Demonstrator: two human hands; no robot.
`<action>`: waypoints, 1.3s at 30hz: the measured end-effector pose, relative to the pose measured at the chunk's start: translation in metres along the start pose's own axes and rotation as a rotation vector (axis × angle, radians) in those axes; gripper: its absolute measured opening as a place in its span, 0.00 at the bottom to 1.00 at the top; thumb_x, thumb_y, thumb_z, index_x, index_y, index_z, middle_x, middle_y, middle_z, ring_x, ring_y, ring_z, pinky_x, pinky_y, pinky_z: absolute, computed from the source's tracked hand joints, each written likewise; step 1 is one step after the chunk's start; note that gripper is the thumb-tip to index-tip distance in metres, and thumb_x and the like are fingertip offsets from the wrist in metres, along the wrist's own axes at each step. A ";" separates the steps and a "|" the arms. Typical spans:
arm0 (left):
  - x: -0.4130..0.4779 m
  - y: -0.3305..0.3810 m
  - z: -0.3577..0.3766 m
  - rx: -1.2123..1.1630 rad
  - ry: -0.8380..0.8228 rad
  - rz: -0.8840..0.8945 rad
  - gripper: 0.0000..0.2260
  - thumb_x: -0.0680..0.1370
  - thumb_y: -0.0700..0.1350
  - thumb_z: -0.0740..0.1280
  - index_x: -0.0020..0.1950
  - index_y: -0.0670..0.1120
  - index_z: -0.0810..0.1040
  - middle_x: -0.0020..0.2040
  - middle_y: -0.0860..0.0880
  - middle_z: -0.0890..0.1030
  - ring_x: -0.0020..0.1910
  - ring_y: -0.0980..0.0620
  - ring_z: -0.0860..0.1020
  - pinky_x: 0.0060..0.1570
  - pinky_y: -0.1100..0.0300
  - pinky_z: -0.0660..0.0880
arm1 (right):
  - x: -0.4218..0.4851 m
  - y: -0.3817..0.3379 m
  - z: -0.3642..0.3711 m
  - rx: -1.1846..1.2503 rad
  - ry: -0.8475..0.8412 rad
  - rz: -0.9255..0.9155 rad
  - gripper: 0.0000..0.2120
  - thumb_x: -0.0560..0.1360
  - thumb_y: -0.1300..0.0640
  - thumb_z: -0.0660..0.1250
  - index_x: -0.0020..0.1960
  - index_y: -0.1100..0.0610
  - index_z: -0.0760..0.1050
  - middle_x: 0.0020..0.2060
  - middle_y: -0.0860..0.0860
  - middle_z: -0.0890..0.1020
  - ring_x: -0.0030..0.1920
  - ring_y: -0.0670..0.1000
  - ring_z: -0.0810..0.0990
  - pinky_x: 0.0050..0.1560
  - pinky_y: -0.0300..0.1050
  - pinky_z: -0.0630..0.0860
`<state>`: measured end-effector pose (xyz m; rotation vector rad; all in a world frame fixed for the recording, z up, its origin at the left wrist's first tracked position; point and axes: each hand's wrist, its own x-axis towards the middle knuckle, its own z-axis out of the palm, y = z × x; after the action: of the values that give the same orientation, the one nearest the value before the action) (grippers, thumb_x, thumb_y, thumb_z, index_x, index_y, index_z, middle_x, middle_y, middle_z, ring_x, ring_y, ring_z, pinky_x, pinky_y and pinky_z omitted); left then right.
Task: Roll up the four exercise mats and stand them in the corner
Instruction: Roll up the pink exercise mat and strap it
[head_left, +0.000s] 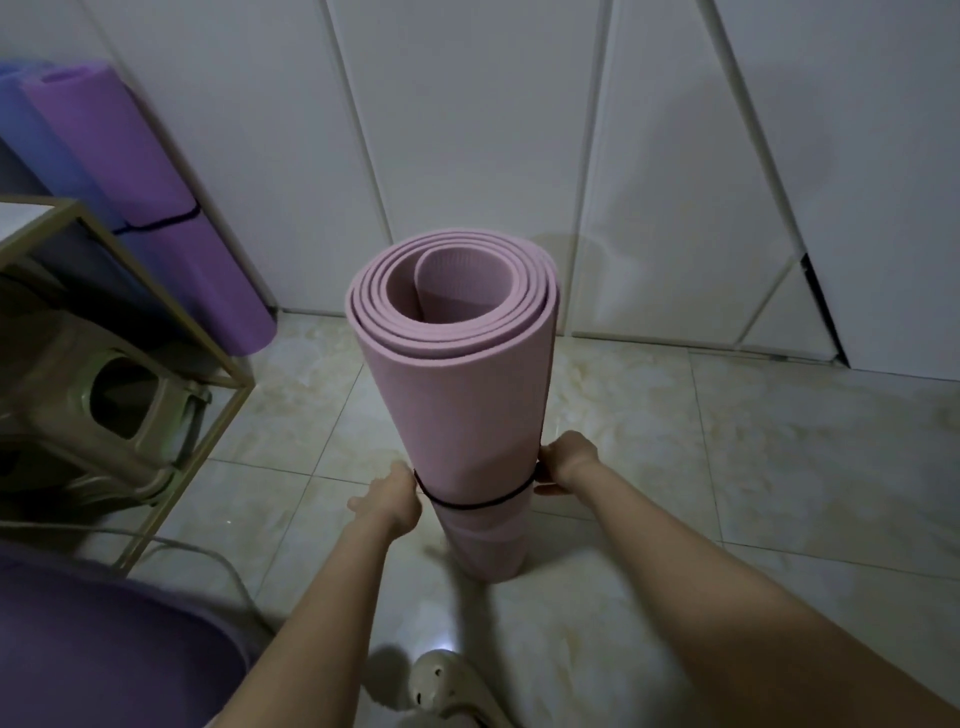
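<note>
A rolled pink mat (457, 395) stands upright on the tiled floor in front of me, with a black elastic band (475, 503) around its lower part. My left hand (392, 496) is at the band on the roll's left side, fingers hidden behind the mat. My right hand (563, 462) grips the roll's right side at the band. In the far left corner a rolled purple mat (150, 208) with a black band leans against the wall, with a rolled blue mat (31, 130) beside it. Another purple mat (104, 639) lies at bottom left.
A gold metal frame shelf (171, 322) stands on the left with a beige plastic stool (114, 410) under it. White wall panels (519, 130) close the back. A pale cable (223, 566) runs over the floor tiles, and my slipper (447, 686) shows at the bottom.
</note>
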<state>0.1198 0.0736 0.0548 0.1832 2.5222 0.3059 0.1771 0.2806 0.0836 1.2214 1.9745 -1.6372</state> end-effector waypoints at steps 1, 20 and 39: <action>0.001 -0.006 0.006 -0.072 -0.032 -0.005 0.13 0.77 0.35 0.52 0.57 0.46 0.70 0.62 0.42 0.74 0.57 0.45 0.72 0.59 0.50 0.67 | 0.000 0.001 -0.002 0.002 -0.017 0.006 0.11 0.78 0.64 0.63 0.37 0.66 0.73 0.35 0.57 0.77 0.30 0.51 0.76 0.24 0.41 0.78; -0.016 0.022 -0.010 -1.290 0.285 0.064 0.08 0.82 0.44 0.55 0.56 0.43 0.71 0.52 0.47 0.77 0.51 0.49 0.76 0.48 0.54 0.73 | -0.026 -0.001 0.017 0.330 -0.121 -0.069 0.13 0.83 0.58 0.53 0.58 0.67 0.69 0.45 0.60 0.75 0.33 0.53 0.76 0.22 0.42 0.77; -0.014 0.030 0.005 -0.828 0.237 0.027 0.05 0.78 0.33 0.55 0.52 0.40 0.63 0.45 0.44 0.71 0.45 0.47 0.70 0.42 0.56 0.69 | -0.015 0.009 0.010 0.149 0.075 -0.091 0.11 0.78 0.64 0.61 0.46 0.73 0.75 0.42 0.65 0.81 0.38 0.61 0.81 0.45 0.58 0.81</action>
<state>0.1356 0.1004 0.0659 -0.1572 2.3887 1.3994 0.1895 0.2656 0.0851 1.2812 2.0103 -1.8379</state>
